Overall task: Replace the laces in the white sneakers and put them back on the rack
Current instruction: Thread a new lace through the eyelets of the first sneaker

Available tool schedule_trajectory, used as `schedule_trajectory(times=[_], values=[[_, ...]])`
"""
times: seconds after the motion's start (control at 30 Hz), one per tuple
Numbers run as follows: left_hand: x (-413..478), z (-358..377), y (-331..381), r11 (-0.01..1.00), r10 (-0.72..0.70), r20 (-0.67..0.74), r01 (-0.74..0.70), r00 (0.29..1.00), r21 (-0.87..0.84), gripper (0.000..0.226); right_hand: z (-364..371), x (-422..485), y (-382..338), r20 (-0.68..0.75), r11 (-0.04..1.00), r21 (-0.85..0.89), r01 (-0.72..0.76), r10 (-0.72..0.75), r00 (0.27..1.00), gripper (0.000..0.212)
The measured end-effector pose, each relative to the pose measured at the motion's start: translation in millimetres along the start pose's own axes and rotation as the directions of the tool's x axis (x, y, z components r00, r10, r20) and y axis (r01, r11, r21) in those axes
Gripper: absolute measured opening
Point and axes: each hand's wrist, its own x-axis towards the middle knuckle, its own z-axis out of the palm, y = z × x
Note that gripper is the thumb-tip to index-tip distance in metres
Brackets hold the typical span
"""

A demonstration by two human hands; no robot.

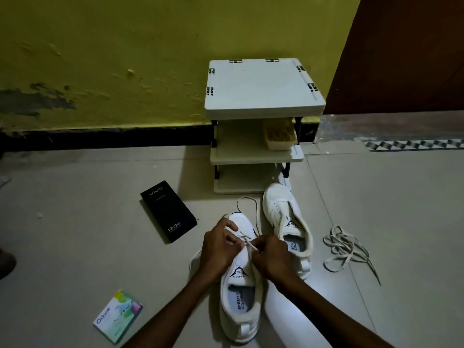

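Early yet, we judge: our left hand and right hand pinch a lace in curled fingers over the near sneaker, the far sneaker looks laceless, and neither is on the rack yet.

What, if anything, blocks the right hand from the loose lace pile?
Likely yes: the lace pile lies on open floor right of the far sneaker, nothing on it. The right hand would first have to drop the lace it pinches.

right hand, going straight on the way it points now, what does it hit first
The right hand would probably meet the left hand, just across the tongue of the white fabric sneaker; both pinch the cream shoelace. Depth is unclear.
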Motion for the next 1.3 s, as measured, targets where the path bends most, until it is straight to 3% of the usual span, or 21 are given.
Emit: schedule_trajectory(times=[0.2,0.47,0.6,0.7,0.9,1.0,1.2,1.27,1.3], values=[[4.2,2.5,-10.1,0.991,-0.052,0.015,0.054,0.999,-0.123,0.033,-1.5,4.2,0.4,0.028,1.000,0.009,-0.020,0.020,0.999,0.012],[8.4,8.8,-2.2,0.997,0.040,0.006,-0.040,0.999,0.071,0.030,1.7,6.7,1.4,0.024,1.000,-0.014,-0.001,0.001,1.000,0.016],[5.5,11.4,-3.3,1.000,-0.011,0.001,0.011,1.000,-0.021,0.041,-1.0,7.3,1.9,0.042,0.998,-0.039,0.043,-0.042,0.998,0.012],[2.4,12.3,-6.8,0.997,0.004,-0.011,-0.005,1.000,-0.082,0.046,-3.0,8.7,7.7,0.064,0.998,0.058,0.028,-0.032,0.997,0.021],[2.7,14.8,-8.9,0.985,-0.074,0.017,0.076,0.997,-0.154,0.047,2.1,6.9,9.8,-0.080,0.996,0.076,0.054,-0.048,0.996,0.007],[3.3,13.5,-8.9,0.979,-0.124,0.067,0.133,0.990,-0.155,0.054,5.3,8.7,2.6,-0.137,0.999,0.018,0.046,-0.043,0.990,0.012],[8.0,14.2,-12.1,0.998,-0.063,0.229,0.059,0.972,0.021,0.063,-25.5,11.6,-26.0,-0.155,0.952,-0.167,0.257,-0.282,0.947,0.001],[5.5,9.6,-5.6,0.995,-0.015,0.288,-0.013,0.957,0.095,0.042,-47.7,8.4,-47.1,-0.198,0.936,-0.151,0.318,-0.344,0.918,0.004],[4.0,9.1,1.2,0.999,-0.044,0.288,0.038,0.956,0.027,0.025,-61.2,5.9,-60.9,-0.224,0.938,-0.113,0.329,-0.346,0.911,0.009]])
